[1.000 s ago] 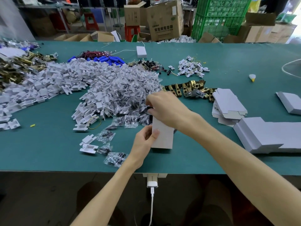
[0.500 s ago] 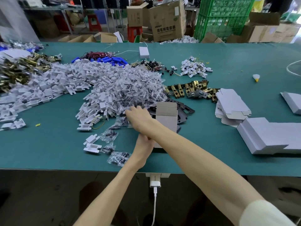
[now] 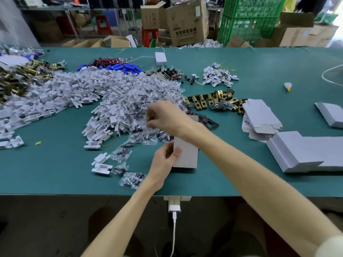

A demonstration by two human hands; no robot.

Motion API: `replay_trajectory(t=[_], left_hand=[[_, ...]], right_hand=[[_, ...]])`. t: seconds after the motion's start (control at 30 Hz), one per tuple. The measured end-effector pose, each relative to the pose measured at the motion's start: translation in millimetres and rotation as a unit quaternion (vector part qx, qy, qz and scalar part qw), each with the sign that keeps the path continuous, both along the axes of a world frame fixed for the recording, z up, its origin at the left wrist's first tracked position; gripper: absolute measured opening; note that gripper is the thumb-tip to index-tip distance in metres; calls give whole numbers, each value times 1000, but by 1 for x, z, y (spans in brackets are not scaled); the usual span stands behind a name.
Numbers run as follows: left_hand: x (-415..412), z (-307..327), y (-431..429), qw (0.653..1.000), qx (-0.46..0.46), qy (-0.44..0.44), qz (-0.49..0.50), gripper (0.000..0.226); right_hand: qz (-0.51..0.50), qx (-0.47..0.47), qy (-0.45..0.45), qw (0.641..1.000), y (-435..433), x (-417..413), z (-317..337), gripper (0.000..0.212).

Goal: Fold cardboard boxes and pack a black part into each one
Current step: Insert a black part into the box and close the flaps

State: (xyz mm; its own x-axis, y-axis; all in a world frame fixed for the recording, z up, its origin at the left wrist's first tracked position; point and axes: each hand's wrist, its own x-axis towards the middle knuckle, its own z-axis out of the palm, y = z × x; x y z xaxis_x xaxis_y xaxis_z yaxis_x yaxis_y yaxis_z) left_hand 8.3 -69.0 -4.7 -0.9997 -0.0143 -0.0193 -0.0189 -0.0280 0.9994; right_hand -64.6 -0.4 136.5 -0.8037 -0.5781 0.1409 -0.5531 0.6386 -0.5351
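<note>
in the head view, the left hand (image 3: 165,162) was clamped on a small folded cardboard box (image 3: 187,154), thumb pressed on its near face, keeping it upright on the green table (image 3: 55,173) near the front edge. the right arm crossed over the box, and the right hand (image 3: 167,117) hung above the edge of a heap of small clear bags (image 3: 148,101) holding dark bits. its fingers were curled together, blurred, so i cannot tell whether they pinched a bag. just behind that wrist lay flat black parts (image 3: 206,120), partly hidden. a big pile of white plastic pieces (image 3: 65,93) spread to the left, touching the bag heap. brass latches (image 3: 213,101) lay right of the bags, and beside them a stack of flat unfolded boxes (image 3: 259,117). folded white boxes (image 3: 300,154) sat in a row at the right. blue cylinders (image 3: 118,66) lay farther back. a white plug (image 3: 174,206) with its cable hung under the table's front edge.
</note>
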Motion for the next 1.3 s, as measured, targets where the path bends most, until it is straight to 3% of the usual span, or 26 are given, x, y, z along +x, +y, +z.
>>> replay_trajectory(t=[0.13, 0.33, 0.47, 0.6, 0.67, 0.8, 1.0, 1.1, 1.2, 1.3], left_hand=[[1, 1, 0, 1000, 9, 3, 0, 43], [0, 0, 0, 1000, 18, 4, -5, 42], [1, 0, 0, 1000, 21, 4, -7, 40], [1, 1, -1, 1000, 28, 7, -7, 38], [1, 1, -1, 999, 30, 9, -7, 41], [1, 1, 0, 999, 37, 16, -10, 48], [0, 2, 2, 998, 30, 47, -25, 66], [1, 2, 3, 997, 18, 72, -26, 67], [2, 3, 4, 996, 18, 81, -24, 69], [2, 4, 5, 996, 18, 87, -20, 68]], right_hand=[[-56, -12, 19, 998, 49, -9, 28, 6], [-126, 67, 29, 989, 94, -13, 16, 11], [-113, 140, 49, 983, 99, -11, 6, 10], [-75, 204, 13, 976, 97, -10, -2, 6], [-54, 226, -10, 973, 97, -10, -7, 16], [-31, 199, -61, 978, 103, -9, -9, 43], [-34, 157, -82, 984, 109, -3, -10, 54], [-25, 129, -60, 989, 113, 0, -15, 41], [-34, 14, -2, 999, 119, 9, -30, 12], [-52, -82, 34, 995, 123, 22, -55, 19]])
